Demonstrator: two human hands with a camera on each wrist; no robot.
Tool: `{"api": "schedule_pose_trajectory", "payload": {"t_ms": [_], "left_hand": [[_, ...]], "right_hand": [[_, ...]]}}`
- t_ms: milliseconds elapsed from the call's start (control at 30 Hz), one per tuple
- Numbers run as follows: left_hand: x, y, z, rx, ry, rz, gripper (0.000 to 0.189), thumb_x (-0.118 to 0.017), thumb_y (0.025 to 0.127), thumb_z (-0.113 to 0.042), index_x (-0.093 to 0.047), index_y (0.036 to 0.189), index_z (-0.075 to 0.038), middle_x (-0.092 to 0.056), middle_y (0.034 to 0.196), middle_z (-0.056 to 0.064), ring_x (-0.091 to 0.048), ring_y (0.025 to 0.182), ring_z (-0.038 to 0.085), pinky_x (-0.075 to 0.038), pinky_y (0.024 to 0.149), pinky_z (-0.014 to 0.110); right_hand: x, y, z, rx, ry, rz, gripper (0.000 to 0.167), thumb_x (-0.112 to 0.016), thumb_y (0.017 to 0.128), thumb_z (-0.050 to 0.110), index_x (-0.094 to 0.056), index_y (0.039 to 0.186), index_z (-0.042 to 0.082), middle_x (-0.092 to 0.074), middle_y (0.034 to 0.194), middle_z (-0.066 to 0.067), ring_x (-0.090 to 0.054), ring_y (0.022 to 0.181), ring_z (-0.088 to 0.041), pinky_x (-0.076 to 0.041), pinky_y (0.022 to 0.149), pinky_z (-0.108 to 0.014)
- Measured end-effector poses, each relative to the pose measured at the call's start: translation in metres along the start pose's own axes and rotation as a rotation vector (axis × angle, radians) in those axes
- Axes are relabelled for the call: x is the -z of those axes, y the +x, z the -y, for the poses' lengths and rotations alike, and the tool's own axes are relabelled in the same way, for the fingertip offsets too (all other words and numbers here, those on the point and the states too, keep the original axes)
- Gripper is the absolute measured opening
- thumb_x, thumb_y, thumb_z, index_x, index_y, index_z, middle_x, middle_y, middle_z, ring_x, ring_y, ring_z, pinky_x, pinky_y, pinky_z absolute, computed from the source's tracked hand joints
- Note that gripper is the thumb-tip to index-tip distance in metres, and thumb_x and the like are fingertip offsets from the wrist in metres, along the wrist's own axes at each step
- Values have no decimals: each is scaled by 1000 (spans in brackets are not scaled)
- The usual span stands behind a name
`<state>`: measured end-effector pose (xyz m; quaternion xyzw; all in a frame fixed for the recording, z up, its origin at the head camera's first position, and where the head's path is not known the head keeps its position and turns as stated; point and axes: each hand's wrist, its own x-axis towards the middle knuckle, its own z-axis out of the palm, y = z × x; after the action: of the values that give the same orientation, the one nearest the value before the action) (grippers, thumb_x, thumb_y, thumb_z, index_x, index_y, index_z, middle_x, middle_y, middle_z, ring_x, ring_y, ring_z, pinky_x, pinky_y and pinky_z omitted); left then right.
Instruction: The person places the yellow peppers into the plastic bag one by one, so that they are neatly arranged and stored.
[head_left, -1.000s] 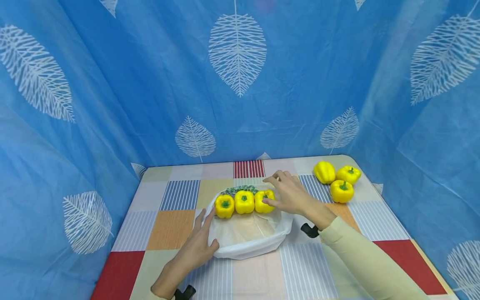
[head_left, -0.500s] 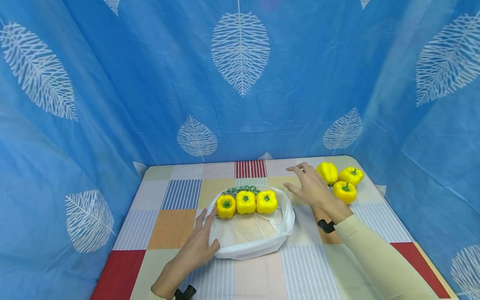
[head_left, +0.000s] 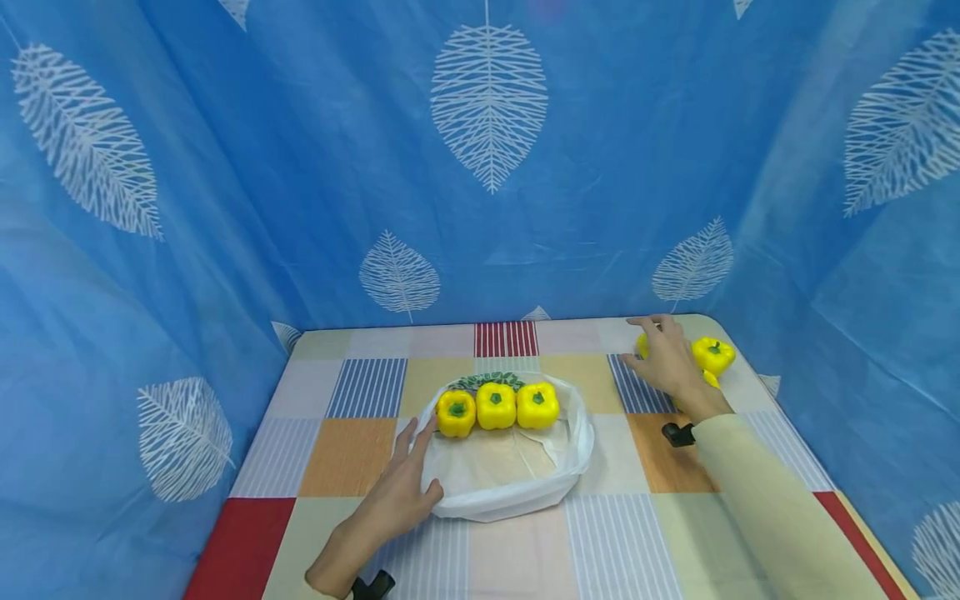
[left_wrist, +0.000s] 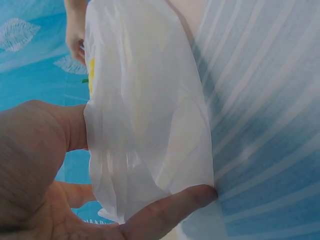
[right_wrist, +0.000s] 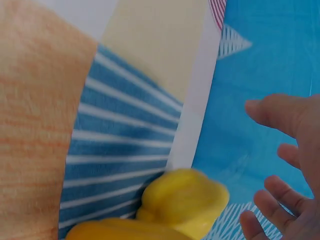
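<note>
A white plastic bag lies with its mouth spread wide mid-table, its rim folded out. Three yellow bell peppers sit in a row along its far side: the left pepper, the middle pepper and the right pepper. My left hand rests against the bag's left side, fingers spread. At the back right, my right hand is over a group of yellow bell peppers, fingers apart and holding nothing. Beside it in the right wrist view are a rear pepper and a nearer pepper, partly cut off.
Another yellow bell pepper stands right of the right hand, near the table's right edge. A patchwork-patterned cloth covers the table. Blue curtains with white leaf prints hang behind and at both sides.
My right hand has left the right-hand pepper in the bag and moved right to the peppers at the back right. The left hand has stayed at the bag's side.
</note>
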<state>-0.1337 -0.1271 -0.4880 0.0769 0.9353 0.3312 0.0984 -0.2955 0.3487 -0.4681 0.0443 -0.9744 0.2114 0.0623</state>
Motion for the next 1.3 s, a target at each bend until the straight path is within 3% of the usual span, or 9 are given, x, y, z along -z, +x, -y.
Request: {"api": "schedule_pose_trajectory", "payload": {"t_ms": [167,567,1000,1300], "left_hand": [[-1,-1,1,-7,-7,1,101,-80,97,-6,-32,185,-13,-21,190,37,-56,158,63,-63,113,74],[-1,3,0,30,14,13,102,-82,97,-8,-31,186,-17,-21,191,33,-58,156,61,-63,112,74],[-2,1,2,13,5,1,102,-81,97,-7,-31,186,-15,-21,191,34,-53,160,64,-59,115,80],[-3,1,2,16,3,-3,103,-81,96,-6,-32,185,-16,-22,190,35,-54,158,65,-61,113,80]], "right_hand": [[1,6,-13,-58,-16,-14,78,-86,104,23,-52,170,2,-36,174,-43,-38,158,-66,-38,128,-88],[-6,14,-26,-134,-82,51,82,-82,107,29,-44,174,0,-33,178,-42,-39,158,-65,-30,134,-86],[-10,14,-29,-152,-82,99,84,-79,108,27,-39,176,-1,-31,177,-46,-40,158,-68,-33,134,-87],[-14,11,-28,-77,-54,82,72,-78,108,14,-49,173,4,-35,178,-39,-43,158,-63,-38,133,-84]]}}
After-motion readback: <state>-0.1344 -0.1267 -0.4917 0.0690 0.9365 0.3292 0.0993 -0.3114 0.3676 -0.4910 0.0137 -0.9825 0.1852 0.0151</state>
